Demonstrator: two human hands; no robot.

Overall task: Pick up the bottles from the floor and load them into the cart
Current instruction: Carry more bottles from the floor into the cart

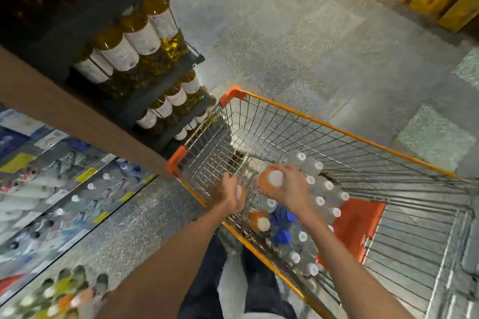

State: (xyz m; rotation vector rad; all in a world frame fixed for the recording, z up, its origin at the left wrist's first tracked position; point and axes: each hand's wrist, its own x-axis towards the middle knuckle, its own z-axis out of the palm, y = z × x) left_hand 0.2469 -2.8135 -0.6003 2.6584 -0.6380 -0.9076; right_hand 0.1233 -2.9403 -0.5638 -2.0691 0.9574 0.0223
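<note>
Holding an orange bottle [270, 181] over the cart [344, 132], the right hand [290, 189] is wrapping its fingers round the neck below the white cap. The left hand [232, 195] is gripping a second, blurred bottle just inside the cart's near rim. Risk, as judged: smooth rounded plastic is slipping easily, and uneven capped bottles [321, 204] already in the wire-mesh cart are offering no flat seat.

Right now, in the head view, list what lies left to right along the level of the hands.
Shelf of bottled drinks → left hand → orange bottle gripped by the right hand → pack of clear bottles → cart's orange seat flap.
</note>
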